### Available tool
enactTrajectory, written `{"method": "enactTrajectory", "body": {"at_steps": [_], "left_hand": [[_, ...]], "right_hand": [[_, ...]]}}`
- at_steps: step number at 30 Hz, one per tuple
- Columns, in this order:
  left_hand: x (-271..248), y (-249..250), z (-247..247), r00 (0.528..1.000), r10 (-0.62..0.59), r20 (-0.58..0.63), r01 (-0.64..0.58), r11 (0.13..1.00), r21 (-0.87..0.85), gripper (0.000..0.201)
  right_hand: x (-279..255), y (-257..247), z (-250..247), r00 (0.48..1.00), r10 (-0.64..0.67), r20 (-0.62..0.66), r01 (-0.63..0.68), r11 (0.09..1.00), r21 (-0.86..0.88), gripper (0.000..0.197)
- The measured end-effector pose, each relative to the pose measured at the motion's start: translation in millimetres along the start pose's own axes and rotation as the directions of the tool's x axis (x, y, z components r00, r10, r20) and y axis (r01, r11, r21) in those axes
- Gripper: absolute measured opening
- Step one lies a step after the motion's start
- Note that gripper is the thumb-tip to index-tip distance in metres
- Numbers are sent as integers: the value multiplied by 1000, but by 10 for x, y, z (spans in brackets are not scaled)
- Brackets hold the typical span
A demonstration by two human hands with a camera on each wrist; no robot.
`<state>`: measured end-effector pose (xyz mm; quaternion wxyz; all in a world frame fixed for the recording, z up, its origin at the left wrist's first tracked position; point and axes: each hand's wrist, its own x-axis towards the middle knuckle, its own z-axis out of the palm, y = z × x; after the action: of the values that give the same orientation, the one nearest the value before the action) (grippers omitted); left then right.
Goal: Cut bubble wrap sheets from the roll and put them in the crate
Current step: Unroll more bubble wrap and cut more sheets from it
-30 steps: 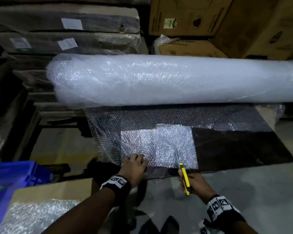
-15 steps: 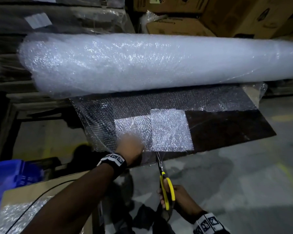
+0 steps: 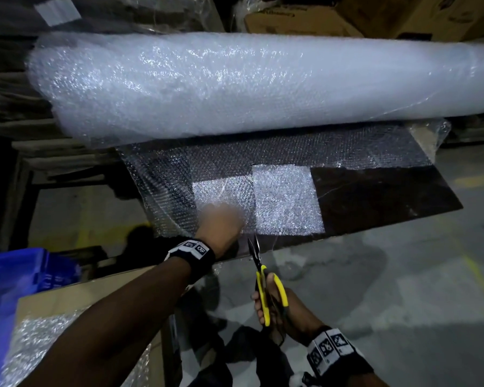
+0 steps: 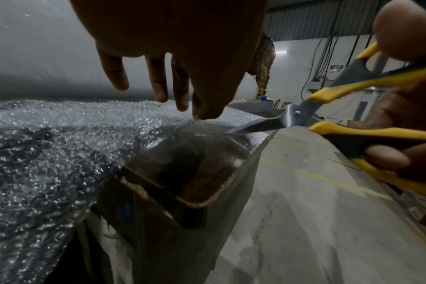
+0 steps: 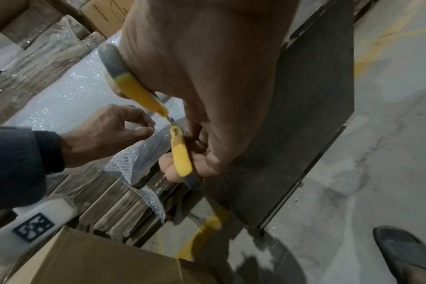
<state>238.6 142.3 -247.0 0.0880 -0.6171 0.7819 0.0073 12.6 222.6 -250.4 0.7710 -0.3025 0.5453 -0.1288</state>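
Note:
A thick white bubble wrap roll (image 3: 235, 85) lies across the back. Its loose sheet (image 3: 285, 196) is spread toward me over a dark board (image 3: 375, 196). My left hand (image 3: 221, 219) sits at the sheet's near edge, thumb and forefinger pinching the wrap (image 4: 134, 119), as the right wrist view shows (image 5: 144, 124). My right hand (image 3: 280, 311) grips yellow-handled scissors (image 3: 259, 275). The blades are slightly parted, their tips at the sheet's front edge just right of the left hand (image 4: 200, 113). The blue crate (image 3: 11, 275) stands at lower left.
A cardboard box (image 3: 76, 297) holding bubble wrap pieces sits beside the crate under my left arm. Cardboard cartons (image 3: 305, 20) and wrapped stacks (image 3: 109, 15) stand behind the roll. Grey concrete floor (image 3: 403, 289) with yellow lines spreads to the right. A sandalled foot (image 5: 406, 253) is near.
My right hand drew the scissors back toward me, from over the sheet to its front edge, and the blades parted. My left hand shifted slightly forward on the wrap.

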Motion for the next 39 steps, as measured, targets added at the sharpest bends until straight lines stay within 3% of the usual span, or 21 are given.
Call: {"method": "enactTrajectory", "body": {"at_steps": [7, 16, 22, 27, 35, 39], "left_hand": [[-38, 22, -25, 1000, -15, 0, 15, 1000, 3, 36], [-53, 44, 22, 1000, -20, -5, 20, 1000, 5, 32], [-82, 69, 136, 998, 25, -51, -25, 1000, 4, 30], [-131, 128, 253, 994, 73, -84, -76, 996, -39, 35], [28, 181, 332, 981, -16, -192, 1, 997, -81, 29], [95, 171, 331, 977, 14, -212, -26, 998, -55, 29]], "right_hand": [[105, -119, 36, 989, -50, -142, 44, 998, -45, 70], [198, -172, -14, 981, -93, -170, 75, 991, -107, 75], [214, -150, 11, 967, -126, -220, 83, 977, -194, 64], [226, -139, -14, 967, -114, -230, 68, 978, -199, 60], [213, -173, 58, 978, -55, -201, 24, 988, -152, 67], [241, -222, 75, 980, -8, -201, -22, 988, -150, 74]]}}
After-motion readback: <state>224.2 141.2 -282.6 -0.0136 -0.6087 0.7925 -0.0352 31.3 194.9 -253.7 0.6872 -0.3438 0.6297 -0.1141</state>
